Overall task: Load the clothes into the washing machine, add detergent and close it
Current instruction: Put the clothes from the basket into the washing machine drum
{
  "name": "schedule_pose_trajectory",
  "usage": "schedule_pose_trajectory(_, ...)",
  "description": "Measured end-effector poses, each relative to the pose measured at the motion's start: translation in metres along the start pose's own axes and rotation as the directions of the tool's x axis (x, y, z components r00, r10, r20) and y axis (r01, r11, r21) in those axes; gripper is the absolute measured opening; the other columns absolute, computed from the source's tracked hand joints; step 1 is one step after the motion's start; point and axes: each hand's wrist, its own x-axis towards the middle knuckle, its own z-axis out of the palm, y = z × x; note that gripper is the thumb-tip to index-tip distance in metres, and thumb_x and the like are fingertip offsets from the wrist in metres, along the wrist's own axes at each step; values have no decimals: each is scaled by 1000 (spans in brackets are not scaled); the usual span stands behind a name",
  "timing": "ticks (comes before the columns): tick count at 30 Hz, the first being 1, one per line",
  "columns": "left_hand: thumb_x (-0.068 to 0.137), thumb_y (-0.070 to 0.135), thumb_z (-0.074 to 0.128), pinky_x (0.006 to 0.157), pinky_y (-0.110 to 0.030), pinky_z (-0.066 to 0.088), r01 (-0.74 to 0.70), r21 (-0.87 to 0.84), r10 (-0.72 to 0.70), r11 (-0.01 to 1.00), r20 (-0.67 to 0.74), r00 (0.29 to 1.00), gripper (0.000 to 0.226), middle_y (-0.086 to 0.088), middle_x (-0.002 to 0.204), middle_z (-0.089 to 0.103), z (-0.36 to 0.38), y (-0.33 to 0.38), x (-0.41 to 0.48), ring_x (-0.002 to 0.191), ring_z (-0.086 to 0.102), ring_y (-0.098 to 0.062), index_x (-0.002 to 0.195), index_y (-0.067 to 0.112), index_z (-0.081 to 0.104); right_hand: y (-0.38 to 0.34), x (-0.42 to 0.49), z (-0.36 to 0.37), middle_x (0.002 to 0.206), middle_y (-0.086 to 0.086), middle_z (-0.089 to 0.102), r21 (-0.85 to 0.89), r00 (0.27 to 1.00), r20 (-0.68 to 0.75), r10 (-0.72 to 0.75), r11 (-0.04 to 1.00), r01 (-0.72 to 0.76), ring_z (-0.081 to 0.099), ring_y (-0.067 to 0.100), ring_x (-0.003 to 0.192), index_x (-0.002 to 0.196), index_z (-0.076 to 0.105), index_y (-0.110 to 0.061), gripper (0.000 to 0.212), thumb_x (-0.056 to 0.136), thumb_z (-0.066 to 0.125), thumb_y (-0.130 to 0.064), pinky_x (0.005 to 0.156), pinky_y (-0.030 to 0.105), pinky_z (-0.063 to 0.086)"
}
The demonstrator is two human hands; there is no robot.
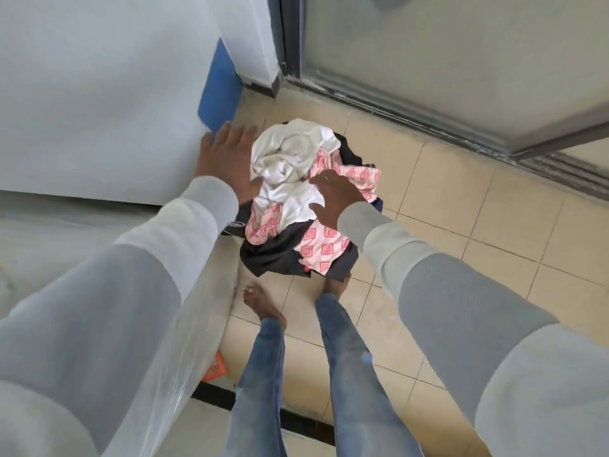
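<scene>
Lying heaped on the tiled floor [461,245], just beside the plastic-wrapped washing machine [99,232], the clothes [290,166] formed a mix of white, pink-patterned and dark fabric. The left hand [227,159] was spread wide at the heap's left edge. The right hand [336,199] was spread wide over its top. This flanking placement suggested a two-sided gather. Neither hand gripped a garment; whether they touched the fabric could not be told.
</scene>
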Motion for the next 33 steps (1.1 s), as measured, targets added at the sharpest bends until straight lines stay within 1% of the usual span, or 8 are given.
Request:
schedule_pose_trajectory(9,74,16,72,105,-39,39,228,-376,-184,898,152,971,52,-6,131,49,54,18,1,124,46,-27,122,19,51,-2,39,56,143,10,36,-122,995,-5,100,987,-100,37,32,130,141,37,-20,57,90,60,-30,102,42,37)
schedule_pose_trajectory(12,78,28,72,104,-39,39,153,-399,-103,904,144,984,49,-2,132,48,74,25,-25,124,44,-25,123,23,54,-1,35,72,131,3,43,249,960,-107,258,942,-225,46,20,112,119,57,-18,33,86,58,-16,78,13,38)
schedule_pose_trajectory(18,57,50,83,101,-44,45,172,-567,-56,806,217,975,102,1,142,40,84,35,-52,126,46,-27,139,41,22,-36,-7,25,89,6,55,961,974,130,185,217,-169,55,20,77,96,58,-10,21,94,45,7,71,32,54)
schedule_pose_trajectory(20,60,40,83,100,-47,45,151,-660,-91,735,125,988,92,-1,147,37,75,37,-63,129,45,-29,136,43,31,-46,-31,7,80,7,56,984,980,173,101,-58,-168,56,21,69,90,58,-10,25,95,42,9,61,27,56)
schedule_pose_trajectory(23,71,11,72,98,-53,44,13,-595,-50,804,-46,998,45,-15,146,41,50,39,-85,127,46,-38,116,15,66,-58,-69,-9,69,2,67,979,988,113,102,-184,-93,66,15,65,79,68,-12,21,82,56,5,57,24,54)
schedule_pose_trajectory(26,81,9,62,86,-48,51,-12,-626,-32,780,-58,998,26,-14,122,62,8,53,-108,105,60,-38,107,11,66,-67,-98,-30,70,-3,68,990,966,4,260,-135,33,66,15,72,73,70,-21,36,89,52,6,66,30,53)
schedule_pose_trajectory(29,88,8,52,75,-32,45,11,-715,-47,699,-31,998,24,-11,100,68,-38,63,-118,90,61,-27,109,8,63,-74,-122,-50,88,1,67,969,835,-245,492,161,190,63,16,82,93,59,-27,28,89,57,1,73,31,51)
schedule_pose_trajectory(33,92,13,52,68,-28,43,153,-866,-159,476,86,983,12,-3,78,63,-107,61,-124,70,58,-18,92,9,64,-96,-170,-84,117,2,60,901,859,-379,345,351,256,58,5,100,114,60,-25,40,76,69,-33,83,11,45)
